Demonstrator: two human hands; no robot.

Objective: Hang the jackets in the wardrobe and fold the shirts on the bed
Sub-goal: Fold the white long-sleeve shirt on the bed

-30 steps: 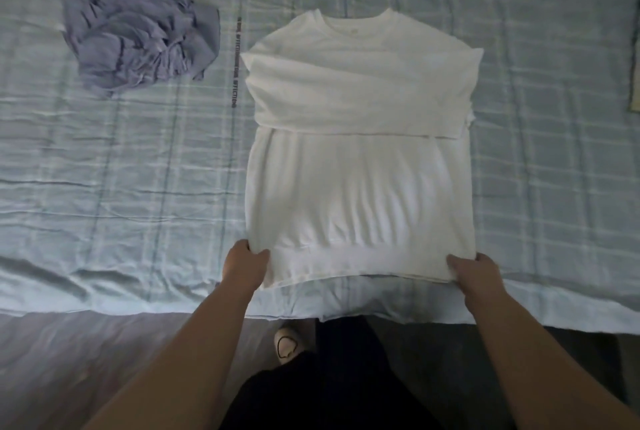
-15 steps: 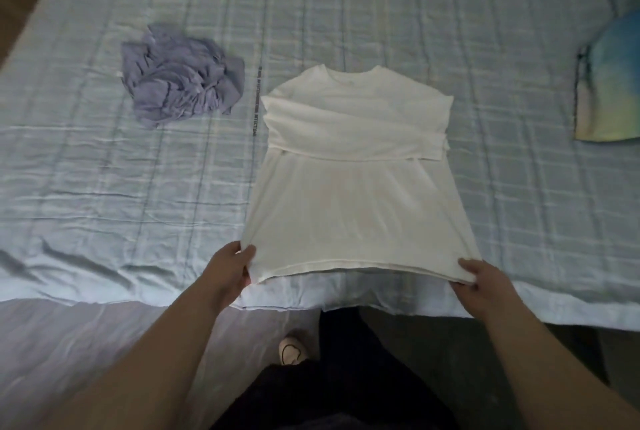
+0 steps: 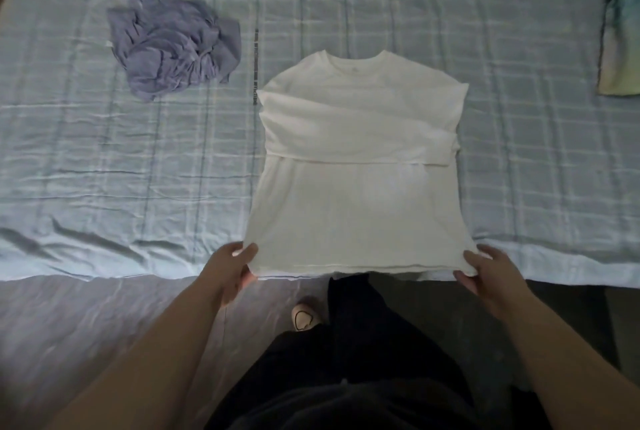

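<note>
A white shirt (image 3: 356, 207) lies face up on the bed (image 3: 104, 187), sleeves folded across the chest, collar at the far end. My left hand (image 3: 230, 265) pinches the hem's left corner and my right hand (image 3: 488, 272) pinches its right corner. The hem is lifted a little off the bed's near edge. A crumpled lilac shirt (image 3: 173, 43) sits in a heap at the far left of the bed.
A folded multicoloured garment (image 3: 621, 51) lies at the right edge of the bed. The pale blue checked bedsheet hangs over the near edge. Below are the floor, my dark trousers and one light slipper (image 3: 304, 317).
Both hands have raised the shirt's hem off the bed's edge while still pinching its corners. The camera has pulled back, bringing the multicoloured garment into view.
</note>
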